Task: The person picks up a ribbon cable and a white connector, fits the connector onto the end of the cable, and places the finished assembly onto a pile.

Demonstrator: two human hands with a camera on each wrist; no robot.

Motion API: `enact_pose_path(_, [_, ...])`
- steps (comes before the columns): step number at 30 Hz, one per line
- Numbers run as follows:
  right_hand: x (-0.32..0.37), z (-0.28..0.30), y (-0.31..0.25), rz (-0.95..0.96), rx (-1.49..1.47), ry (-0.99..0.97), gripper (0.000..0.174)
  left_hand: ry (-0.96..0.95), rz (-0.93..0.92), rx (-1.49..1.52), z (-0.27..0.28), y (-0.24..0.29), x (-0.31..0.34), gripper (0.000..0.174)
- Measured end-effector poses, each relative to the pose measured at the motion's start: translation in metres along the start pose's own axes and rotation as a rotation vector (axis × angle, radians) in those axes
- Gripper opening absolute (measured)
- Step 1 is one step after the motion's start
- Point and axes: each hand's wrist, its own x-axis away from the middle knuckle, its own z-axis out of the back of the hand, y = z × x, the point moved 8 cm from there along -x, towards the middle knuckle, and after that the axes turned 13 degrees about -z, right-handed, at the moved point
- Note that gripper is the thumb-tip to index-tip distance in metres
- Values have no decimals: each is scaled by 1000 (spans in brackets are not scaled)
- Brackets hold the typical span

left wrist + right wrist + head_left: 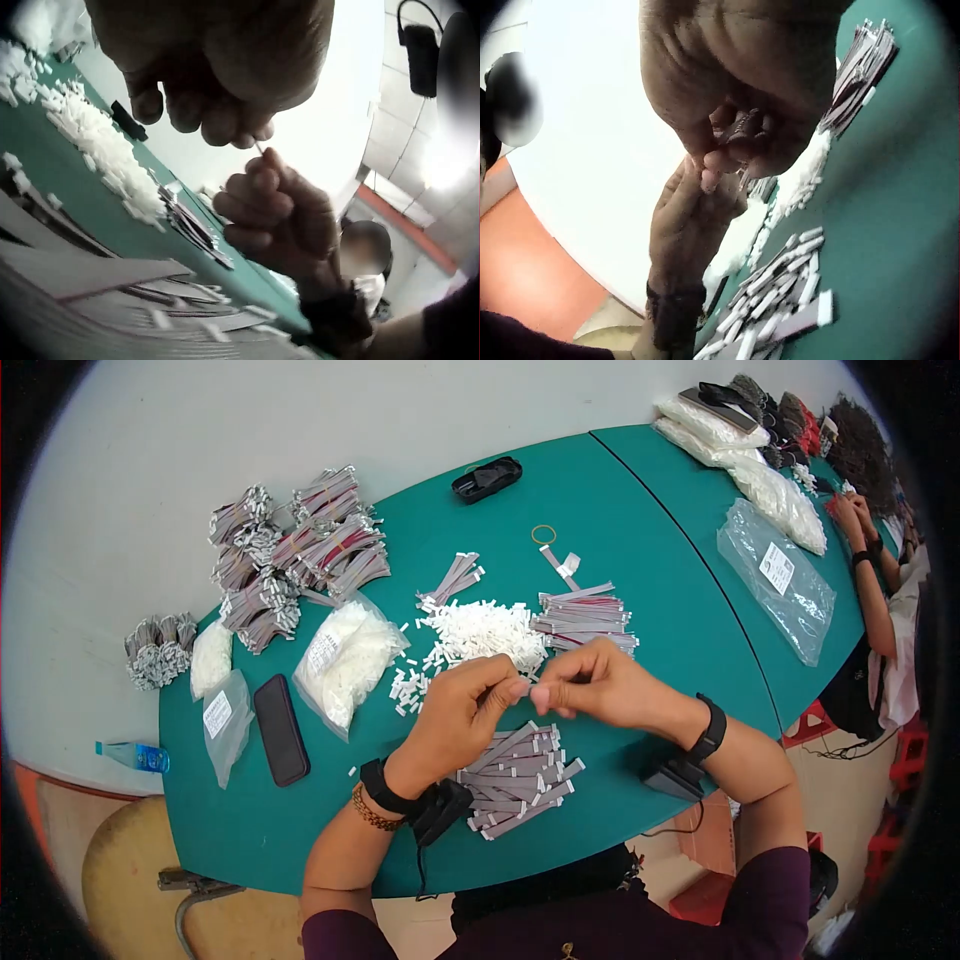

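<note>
Head view: at the middle of the frame the left hand (455, 715) and the right hand (600, 685) meet fingertip to fingertip above a green table (650, 540). Both are curled, thumbs and forefingers pinched together. What they pinch is almost hidden here.

The right wrist view shows it better. A short ribbon cable (739, 127) lies inside the bent fingers of the right hand (742, 75) in the upper middle of the frame. The left hand (690, 217) comes up from below to its free end. In the left wrist view only a thin edge of the cable (257, 146) shows, slanting from the tips of the left hand (217, 60) down to the right hand (277, 210). Its long axis therefore runs from one hand to the other. The right hand holds most of it and the left grips just the tip.

A heap of white plugs (485, 630) lies just above the hands, with a stack of finished cables (520, 775) just below them. A black phone (281, 728) lies at lower left.

White labels sit on the plastic bags (345, 660) on the left and on a clear bag (778, 575) at the right. Their print is too small to read.
</note>
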Motion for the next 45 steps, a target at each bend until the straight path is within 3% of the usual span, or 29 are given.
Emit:
enact_pose_path(3, [0, 6, -6, 70, 17, 35, 23, 11, 41, 143, -2, -2, -1, 27])
enact_pose_path(9, [-1, 27, -5, 36, 6, 148, 17, 50, 124, 244, 9, -9, 0, 24])
enact_pose_path(12, [3, 43, -14, 81, -154, 210, 12, 43, 137, 273, 10, -1, -1, 21])
enact_pose_path(16, [2, 55, -5, 39, -320, 162, 12, -1, 96, 171, 9, 2, -1, 17])
enact_pose_path(19, [4, 45, -13, 125, -435, 117, 15, -32, 118, 153, 0, 2, 0, 16])
enact_pose_path(22, [7, 37, -20, 216, -479, 159, 17, 110, 165, 303, -8, -5, 4, 16])
enact_pose_path(27, [12, 30, -25, 221, -259, 285, 24, 169, 61, 309, -13, 0, 2, 13])
enact_pose_path(30, [9, 31, -20, 253, -281, 302, 23, 102, 90, 201, -19, 1, 5, 13])
enact_pose_path(34, [9, 21, -20, 259, -355, 230, 22, 20, 125, 149, -32, 6, 3, 16])
enact_pose_path(37, [11, 17, -22, 246, -354, 194, 21, 20, 161, 311, -33, -4, 3, 15])
enact_pose_path(40, [11, 15, -24, 219, -259, 173, 21, -64, 108, 126, -27, -13, 9, 17])
enact_pose_path(45, [9, -1, -18, 197, -208, 31, 21, 165, 114, 514, 2, -4, 0, 29])
